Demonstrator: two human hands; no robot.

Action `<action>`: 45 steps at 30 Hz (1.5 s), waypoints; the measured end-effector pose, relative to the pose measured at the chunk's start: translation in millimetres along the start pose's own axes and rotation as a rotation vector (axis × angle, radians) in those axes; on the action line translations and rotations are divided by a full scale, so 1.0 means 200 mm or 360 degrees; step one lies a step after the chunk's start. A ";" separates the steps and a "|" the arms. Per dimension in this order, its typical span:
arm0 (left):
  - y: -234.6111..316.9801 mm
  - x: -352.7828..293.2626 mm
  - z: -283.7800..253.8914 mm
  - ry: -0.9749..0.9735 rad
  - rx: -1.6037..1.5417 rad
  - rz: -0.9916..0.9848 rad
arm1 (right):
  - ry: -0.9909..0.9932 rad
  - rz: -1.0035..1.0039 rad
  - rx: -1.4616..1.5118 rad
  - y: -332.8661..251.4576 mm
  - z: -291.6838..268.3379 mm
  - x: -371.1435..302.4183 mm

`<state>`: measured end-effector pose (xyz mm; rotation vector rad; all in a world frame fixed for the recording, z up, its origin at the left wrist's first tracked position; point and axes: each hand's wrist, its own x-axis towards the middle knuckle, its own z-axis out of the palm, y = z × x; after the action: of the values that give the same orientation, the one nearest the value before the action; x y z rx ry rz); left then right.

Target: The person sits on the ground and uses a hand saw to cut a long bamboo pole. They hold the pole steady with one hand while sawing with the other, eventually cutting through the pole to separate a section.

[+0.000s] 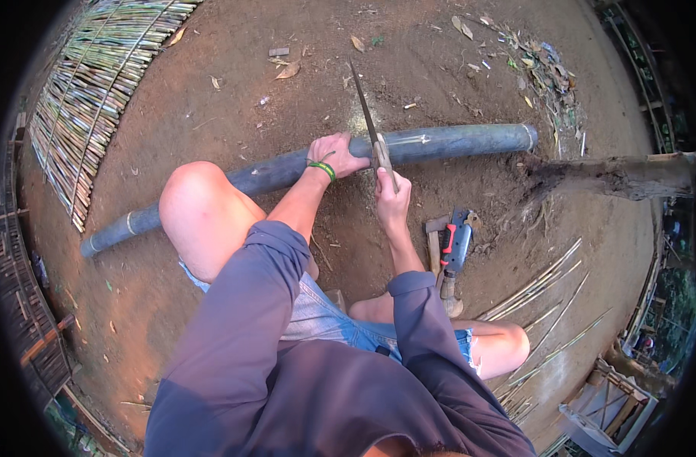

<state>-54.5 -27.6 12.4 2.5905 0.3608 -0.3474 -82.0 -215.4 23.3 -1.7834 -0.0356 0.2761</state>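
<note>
A long, thick, dark bamboo pole lies on the ground across the view, slanting down to the left past my raised knee. My left hand, with a green and yellow band at the wrist, grips the pole from above near its middle. Just right of it, my right hand is closed round the handle of a hand saw. The narrow, dark blade crosses over the pole and points away from me. Pale sawdust lies on the soil beyond the pole, beside the blade.
A hammer-like tool and a red and black handled tool lie by my right forearm. Thin sticks lie at right, near a log. A lashed cane panel is far left; dry leaves litter the far right.
</note>
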 end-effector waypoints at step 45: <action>-0.10 0.04 -0.05 -0.0299 -0.0045 0.0054 | -0.0042 -0.0047 -0.0205 -0.07 -0.23 -0.54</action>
<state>-51.2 -3.1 9.8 2.5075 0.2533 -0.5639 -176.4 -275.9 64.0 -1.9053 -0.1003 0.2815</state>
